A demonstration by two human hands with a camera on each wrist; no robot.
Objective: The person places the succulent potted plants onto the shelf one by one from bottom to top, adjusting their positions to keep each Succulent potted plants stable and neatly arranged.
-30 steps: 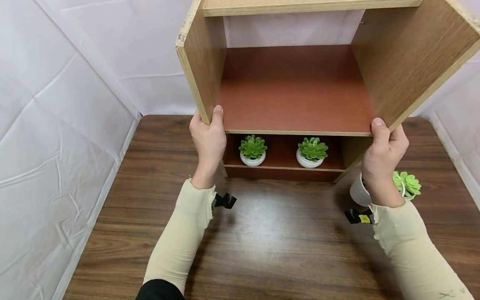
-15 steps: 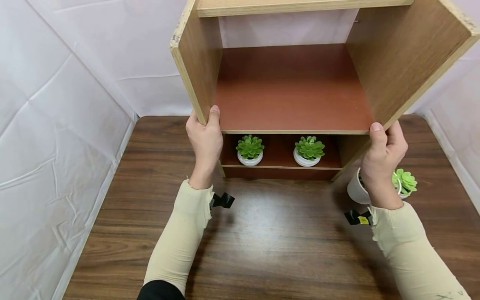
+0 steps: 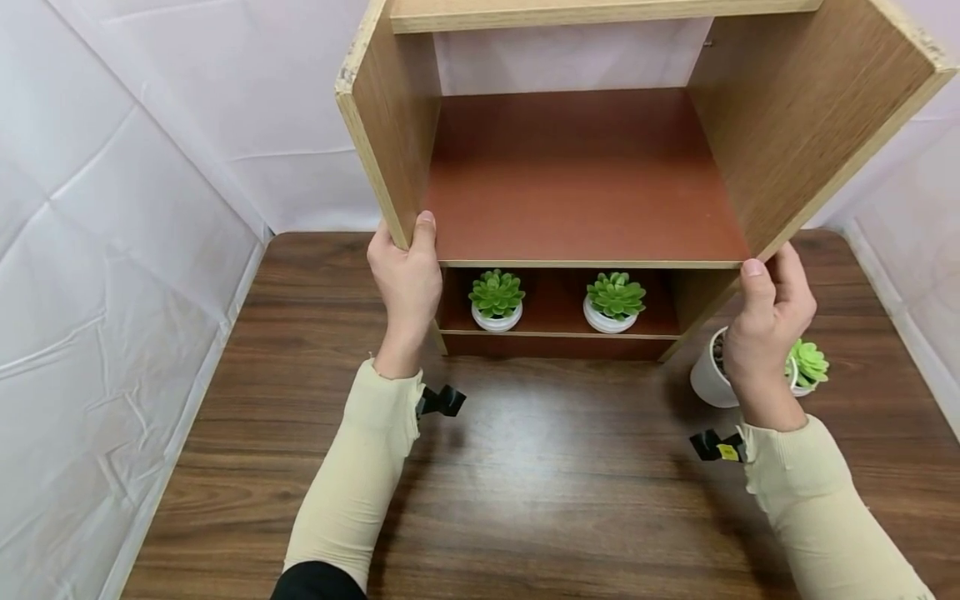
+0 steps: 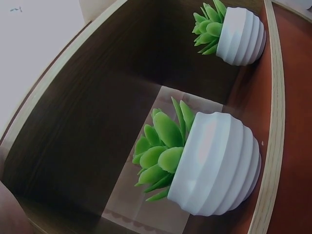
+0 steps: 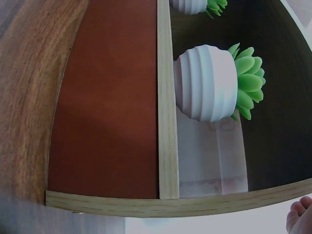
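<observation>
A wooden shelf unit (image 3: 585,183) with reddish-brown boards stands upright at the far side of the wood-grain table. My left hand (image 3: 407,279) grips the lower front edge of its left side panel (image 3: 393,142), thumb on the inner face. At the right side panel (image 3: 817,142), my right hand (image 3: 768,333) holds the lower front edge, thumb tip at the board's corner and fingers outside. Two green succulents in white ribbed pots, a left one (image 3: 497,300) and a right one (image 3: 613,302), sit in the low compartment. Both wrist views show these pots close up.
A white pot (image 3: 708,375) stands on the table (image 3: 525,500) right of the shelf unit, partly behind my right hand. Beside it is another succulent (image 3: 810,364). White sheeting (image 3: 112,292) encloses the table's left, back and right.
The whole head view has drifted slightly left. My right thumb has slid a little lower against the right panel's front edge. The left hand keeps its grip; the pots stay in place.
</observation>
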